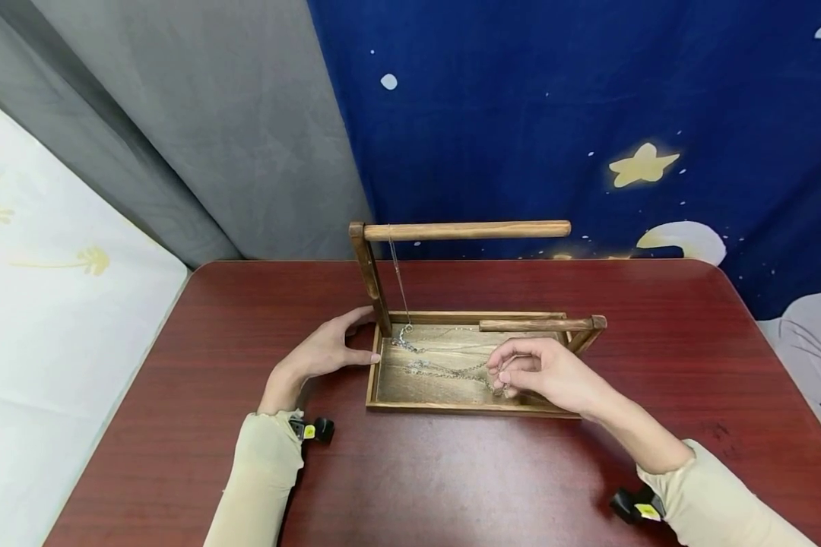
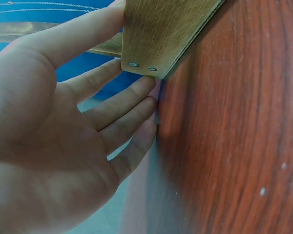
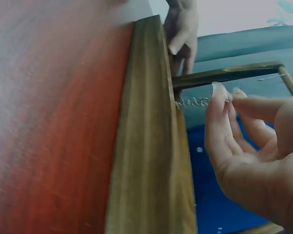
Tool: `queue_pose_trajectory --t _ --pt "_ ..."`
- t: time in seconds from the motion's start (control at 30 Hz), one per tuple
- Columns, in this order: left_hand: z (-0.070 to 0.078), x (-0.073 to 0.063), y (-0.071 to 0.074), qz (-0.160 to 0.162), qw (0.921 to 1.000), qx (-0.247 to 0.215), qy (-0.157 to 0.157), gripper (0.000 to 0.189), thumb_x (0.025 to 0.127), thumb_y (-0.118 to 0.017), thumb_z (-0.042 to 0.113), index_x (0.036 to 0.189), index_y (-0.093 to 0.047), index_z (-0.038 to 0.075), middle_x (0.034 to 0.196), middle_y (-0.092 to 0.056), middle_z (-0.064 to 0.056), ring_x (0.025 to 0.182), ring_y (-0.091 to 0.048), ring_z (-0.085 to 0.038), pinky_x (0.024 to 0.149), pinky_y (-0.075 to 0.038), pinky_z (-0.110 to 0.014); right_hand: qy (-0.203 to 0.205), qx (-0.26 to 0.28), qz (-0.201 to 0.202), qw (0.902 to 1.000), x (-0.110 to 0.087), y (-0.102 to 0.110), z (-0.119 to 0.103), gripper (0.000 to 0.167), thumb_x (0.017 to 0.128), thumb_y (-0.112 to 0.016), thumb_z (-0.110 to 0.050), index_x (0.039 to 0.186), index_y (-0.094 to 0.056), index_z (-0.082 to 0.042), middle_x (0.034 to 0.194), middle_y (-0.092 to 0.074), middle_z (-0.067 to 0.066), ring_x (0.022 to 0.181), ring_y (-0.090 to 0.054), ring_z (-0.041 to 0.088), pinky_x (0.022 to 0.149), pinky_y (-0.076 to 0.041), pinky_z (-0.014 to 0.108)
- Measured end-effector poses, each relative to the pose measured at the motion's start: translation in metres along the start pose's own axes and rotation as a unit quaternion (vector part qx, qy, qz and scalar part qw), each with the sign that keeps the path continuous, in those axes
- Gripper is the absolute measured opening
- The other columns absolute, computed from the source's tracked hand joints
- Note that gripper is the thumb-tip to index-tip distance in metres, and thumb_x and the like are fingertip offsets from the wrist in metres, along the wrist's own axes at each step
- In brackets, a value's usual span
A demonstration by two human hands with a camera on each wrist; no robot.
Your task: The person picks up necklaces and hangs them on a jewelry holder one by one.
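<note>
Reddish tabletop (image 1: 445, 471), wooden jewelry stand (image 1: 438, 409)
My outstretched left hand (image 1: 328, 346) likely steadies it; my right hand (image 1: 543, 372) pinches a chain necklace (image 1: 451, 373).

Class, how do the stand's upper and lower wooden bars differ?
In the head view, the upper bar looks longer, the lower bar shorter. The upper bar's free end points right; the lower bar's points left. Both are brown wood and reach over the tray.
</note>
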State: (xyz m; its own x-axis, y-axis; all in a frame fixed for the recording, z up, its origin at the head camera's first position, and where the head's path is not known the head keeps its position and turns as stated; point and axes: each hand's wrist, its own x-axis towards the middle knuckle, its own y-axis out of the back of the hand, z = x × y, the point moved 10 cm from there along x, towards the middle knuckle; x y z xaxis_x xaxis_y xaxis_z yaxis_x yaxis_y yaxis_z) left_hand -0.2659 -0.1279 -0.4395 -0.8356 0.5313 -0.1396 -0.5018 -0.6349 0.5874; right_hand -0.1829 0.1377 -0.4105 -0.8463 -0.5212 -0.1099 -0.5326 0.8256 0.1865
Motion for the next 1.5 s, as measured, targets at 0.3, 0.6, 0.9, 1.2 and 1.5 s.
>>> queue_pose_trajectory --t 0.3,0.6,0.9,1.2,1.5 --pt "-0.004 -0.001 0.002 0.000 0.9999 0.011 0.013 0.086 0.084 -0.082 0.028 0.154 -0.036 0.009 0.152 -0.042 -0.013 0.140 -0.038 -0.033 0.112 -0.033 -0.053 0.085 -0.039 -0.013 0.9955 -0.006 -0.002 -0.030 0.020 0.094 -0.067 -0.003 0.113 -0.070 -0.002 0.098 -0.073 0.016 0.092 -0.071 0.029 0.076 -0.058 0.029" --pt "-0.001 -0.001 -0.001 -0.001 0.9999 0.013 0.007 0.085 0.084 -0.082 0.029 0.153 -0.036 0.009 0.152 -0.043 -0.013 0.140 -0.039 -0.033 0.112 -0.033 -0.053 0.117 -0.005 -0.006 0.9931 -0.013 0.002 -0.045 0.022 0.094 -0.063 0.004 0.116 -0.068 0.002 0.101 -0.072 0.020 0.095 -0.071 0.031 0.080 -0.058 0.031" --pt "-0.004 0.000 -0.001 0.001 0.9999 0.011 0.011 0.085 0.083 -0.083 0.026 0.153 -0.037 0.011 0.152 -0.044 -0.009 0.139 -0.040 -0.029 0.113 -0.034 -0.050 0.114 0.023 0.000 0.9933 -0.018 0.002 -0.056 0.023 0.094 -0.063 0.004 0.116 -0.067 0.003 0.105 -0.070 0.024 0.096 -0.071 0.028 0.081 -0.059 0.041" --pt "-0.002 0.001 0.000 0.003 0.9999 0.010 0.011 0.085 0.084 -0.082 0.028 0.154 -0.037 0.010 0.152 -0.044 -0.010 0.139 -0.040 -0.030 0.112 -0.034 -0.051 0.158 0.055 -0.008 0.9858 -0.022 0.008 -0.079 0.025 0.095 -0.056 0.012 0.119 -0.064 0.008 0.115 -0.065 0.022 0.099 -0.069 0.030 0.080 -0.058 0.046" --pt "-0.001 -0.001 0.001 0.002 0.9998 0.015 0.010 0.087 0.084 -0.082 0.028 0.154 -0.035 0.006 0.151 -0.044 -0.014 0.140 -0.039 -0.033 0.113 -0.032 -0.053 0.162 0.064 0.017 0.9845 -0.032 0.018 -0.086 0.027 0.095 -0.057 0.011 0.121 -0.061 0.010 0.121 -0.059 0.022 0.099 -0.069 0.031 0.071 -0.060 0.047"
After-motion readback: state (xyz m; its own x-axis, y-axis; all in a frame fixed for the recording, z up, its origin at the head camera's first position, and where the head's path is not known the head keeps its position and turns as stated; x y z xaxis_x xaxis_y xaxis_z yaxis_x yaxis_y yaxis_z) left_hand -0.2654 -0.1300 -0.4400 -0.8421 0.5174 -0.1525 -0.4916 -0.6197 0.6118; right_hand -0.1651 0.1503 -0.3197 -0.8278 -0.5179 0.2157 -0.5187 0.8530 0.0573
